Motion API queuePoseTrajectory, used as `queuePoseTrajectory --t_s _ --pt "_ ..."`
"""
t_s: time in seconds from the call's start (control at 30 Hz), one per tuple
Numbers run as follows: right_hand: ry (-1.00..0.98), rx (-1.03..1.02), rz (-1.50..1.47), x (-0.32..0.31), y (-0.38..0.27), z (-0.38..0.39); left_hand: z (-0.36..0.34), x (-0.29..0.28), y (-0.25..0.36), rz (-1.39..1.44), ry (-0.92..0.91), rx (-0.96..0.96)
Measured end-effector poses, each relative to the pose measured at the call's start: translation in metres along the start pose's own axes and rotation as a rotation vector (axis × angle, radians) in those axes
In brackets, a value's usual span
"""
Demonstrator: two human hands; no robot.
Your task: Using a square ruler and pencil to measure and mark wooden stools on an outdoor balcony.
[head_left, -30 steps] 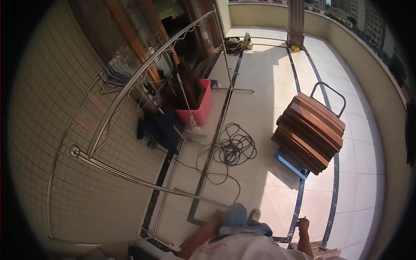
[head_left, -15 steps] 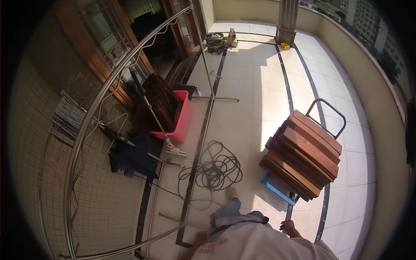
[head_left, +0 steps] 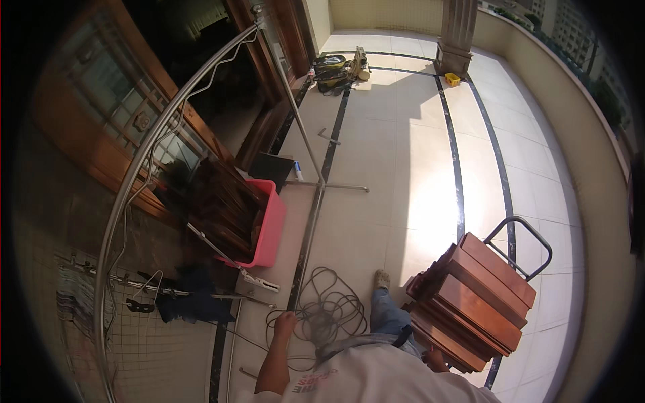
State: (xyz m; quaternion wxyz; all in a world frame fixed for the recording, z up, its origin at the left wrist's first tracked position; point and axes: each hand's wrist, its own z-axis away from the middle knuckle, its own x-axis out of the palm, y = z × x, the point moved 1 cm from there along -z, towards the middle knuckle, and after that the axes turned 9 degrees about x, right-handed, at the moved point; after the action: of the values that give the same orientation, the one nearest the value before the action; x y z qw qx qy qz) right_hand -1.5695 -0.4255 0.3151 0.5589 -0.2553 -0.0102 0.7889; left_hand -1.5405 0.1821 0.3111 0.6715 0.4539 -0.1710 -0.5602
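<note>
My left hand (head_left: 285, 324) is raised in front of me over the edge of a coiled black cable (head_left: 329, 305) on the floor. Its fingers look curled in, and nothing shows in them. Low at my side, my right hand (head_left: 435, 361) is nearest to a stack of reddish-brown wooden boards (head_left: 474, 295). My shirt partly covers that hand, so its fingers are hard to make out. The boards lie on a cart with a dark looped handle (head_left: 537, 235). One of my feet (head_left: 381, 279) is forward on the pale tiles, beside the cable.
On the left, a metal clothes rack (head_left: 144, 158) arches over the floor, its foot bar (head_left: 346, 187) reaching across the tiles. A pink tub (head_left: 272, 225) holds dark wooden pieces by the doorway. Bags (head_left: 336, 72) and a yellow box (head_left: 452, 79) lie farther off. A parapet (head_left: 537, 80) bounds the right.
I have stepped forward, and the cable, tub and board stack now appear nearer and lower. My left hand has swung up and forward; my right hand is now closer to the boards.
</note>
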Motion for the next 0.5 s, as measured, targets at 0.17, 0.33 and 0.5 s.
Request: queuePoseTrajectory --t_s 0.17,0.33,0.5 --pt "0.049 -0.034 -0.280 -0.051 -0.162 -0.114 -0.037 0.030 -0.014 -0.042 -0.009 -0.065" --pt "0.130 -0.635 -0.126 -0.114 -0.343 -0.143 -0.080 0.087 -0.010 -0.369 -0.228 0.096" --pt "0.144 -0.493 -0.210 -0.139 -0.454 -0.162 -0.134 0.134 0.088 -0.846 -0.340 0.180"
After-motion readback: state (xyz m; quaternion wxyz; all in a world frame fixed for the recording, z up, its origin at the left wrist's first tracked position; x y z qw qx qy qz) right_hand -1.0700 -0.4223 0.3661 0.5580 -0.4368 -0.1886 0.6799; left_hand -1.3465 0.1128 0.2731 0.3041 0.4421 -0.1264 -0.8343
